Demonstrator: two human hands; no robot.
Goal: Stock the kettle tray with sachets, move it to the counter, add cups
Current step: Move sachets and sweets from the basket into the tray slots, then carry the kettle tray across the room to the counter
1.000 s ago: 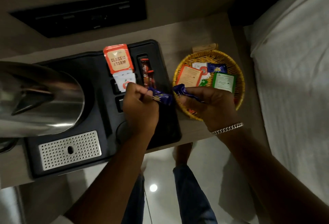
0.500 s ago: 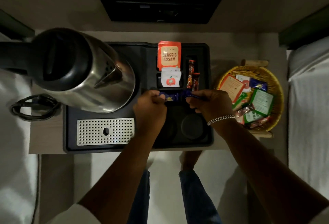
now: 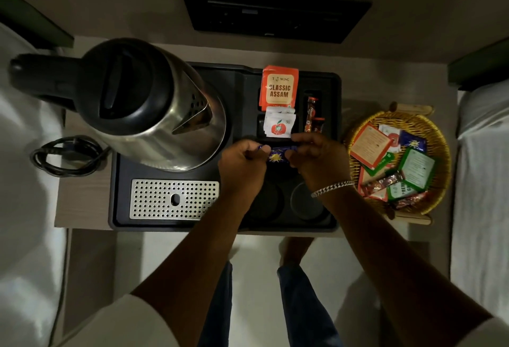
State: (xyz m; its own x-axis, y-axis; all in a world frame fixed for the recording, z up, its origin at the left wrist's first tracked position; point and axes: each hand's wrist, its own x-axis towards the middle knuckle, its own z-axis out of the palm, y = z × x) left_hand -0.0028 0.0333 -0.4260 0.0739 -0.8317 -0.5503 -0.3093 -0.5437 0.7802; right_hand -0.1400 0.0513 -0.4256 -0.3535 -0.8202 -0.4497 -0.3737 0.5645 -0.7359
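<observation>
Blue packet (image 3: 278,153) sits pinched at each end between the left hand (image 3: 242,164) and the right hand (image 3: 319,159), just above the black tray (image 3: 334,115). Both hands close tight on it, probably to lay it flat in the slot below them, by the orange tea bag (image 3: 279,88).

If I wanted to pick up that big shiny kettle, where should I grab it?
Probably by the black handle, which sticks out on the kettle's left side, away from the spout. Come in from the left, where nothing blocks it, and wrap your fingers around it. The steel body is wide, round and smooth, so a grip there would likely slip. Both hands, left hand and right hand, are busy with a blue sachet.
</observation>
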